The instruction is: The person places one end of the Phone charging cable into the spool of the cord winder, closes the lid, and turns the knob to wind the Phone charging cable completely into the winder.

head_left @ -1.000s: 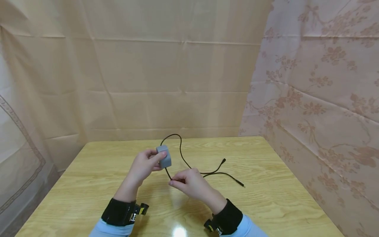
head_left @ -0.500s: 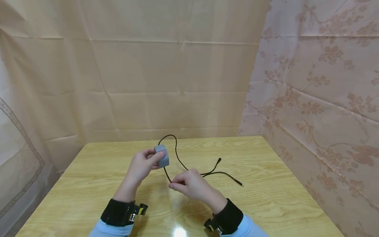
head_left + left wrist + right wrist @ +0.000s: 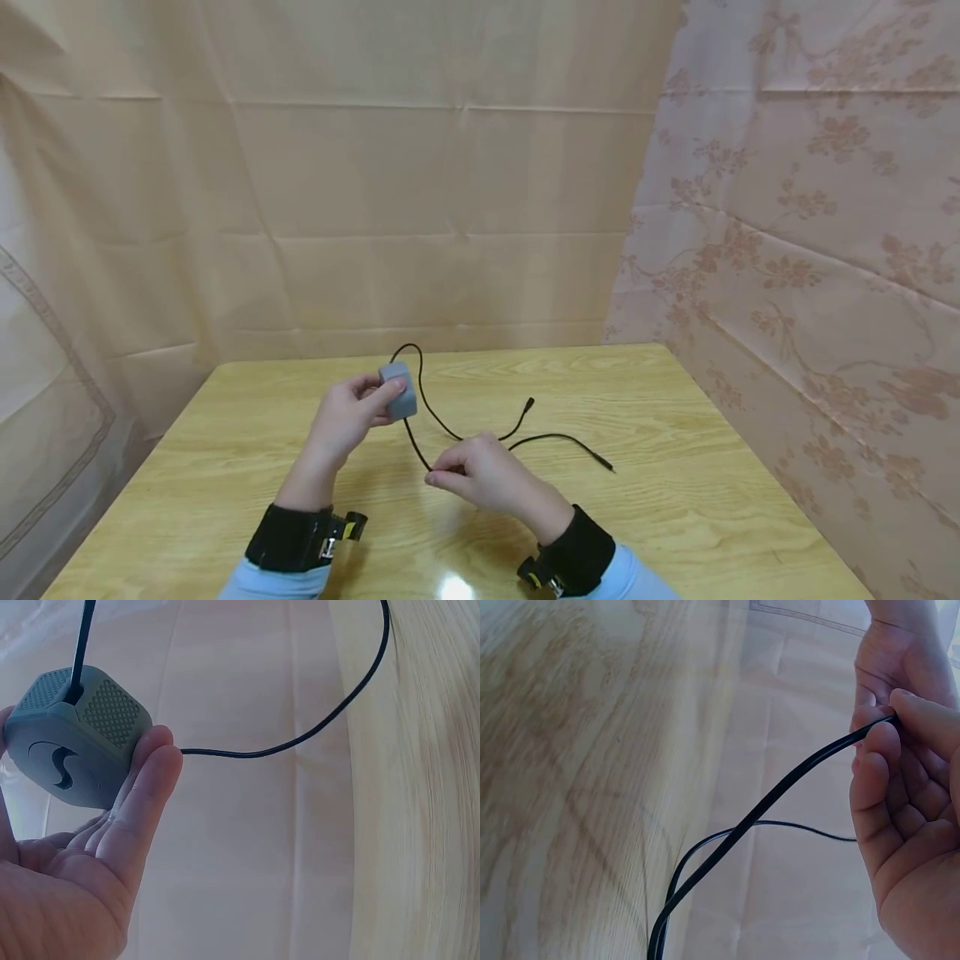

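Newly shifted toward nine o'clock, one grey, faceted, plastic-looking block (image 3: 404, 404) sits pinched in the left hand (image 3: 342, 417), ten o'clock of the right hand (image 3: 487, 475) pinching one thin black cord (image 3: 780, 787), lengthening the span between.

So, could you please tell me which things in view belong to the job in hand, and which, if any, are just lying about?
Probably the job:
grey block, held by the left grip
black cable, pinched by the right grip
its two ends

Only surroundings:
table
beige cloth behind
flowered cloth on the right
black wrist straps, worn
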Demonstrator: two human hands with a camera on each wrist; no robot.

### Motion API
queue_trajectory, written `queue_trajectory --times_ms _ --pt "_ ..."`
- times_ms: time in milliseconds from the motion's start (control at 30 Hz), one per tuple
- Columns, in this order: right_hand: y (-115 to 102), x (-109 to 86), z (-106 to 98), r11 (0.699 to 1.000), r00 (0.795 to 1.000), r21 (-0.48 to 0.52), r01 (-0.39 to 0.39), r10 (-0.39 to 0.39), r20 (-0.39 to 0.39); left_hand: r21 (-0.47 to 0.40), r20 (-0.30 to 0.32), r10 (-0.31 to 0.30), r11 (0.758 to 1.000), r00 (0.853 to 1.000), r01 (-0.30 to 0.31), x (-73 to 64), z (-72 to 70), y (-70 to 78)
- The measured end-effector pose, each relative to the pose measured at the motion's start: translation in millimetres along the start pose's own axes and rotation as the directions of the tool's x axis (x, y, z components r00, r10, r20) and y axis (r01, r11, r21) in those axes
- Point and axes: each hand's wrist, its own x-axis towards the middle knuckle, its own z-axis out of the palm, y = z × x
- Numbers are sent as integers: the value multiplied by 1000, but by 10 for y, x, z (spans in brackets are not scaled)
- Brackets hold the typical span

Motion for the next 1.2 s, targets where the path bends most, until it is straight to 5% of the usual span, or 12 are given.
queue_trajectory --times_ms 400,667,1000,1200 --pt "11 -11 -23 997 999 53 -49 49 -4 19 18 16 1000 1000 -16 3 20 13" --pt "32 -50 -175 993 990 112 -38 53 -134 51 -1 23 998 1000 -23 4 -53 23" --pt "75 -160 -520 997 952 48 -60 71 -299 104 -5 37 994 999 -36 -19 -156 73" --pt "137 -232 -697 991 952 -70 -110 85 -293 141 -4 48 989 999 -47 -28 -195 98"
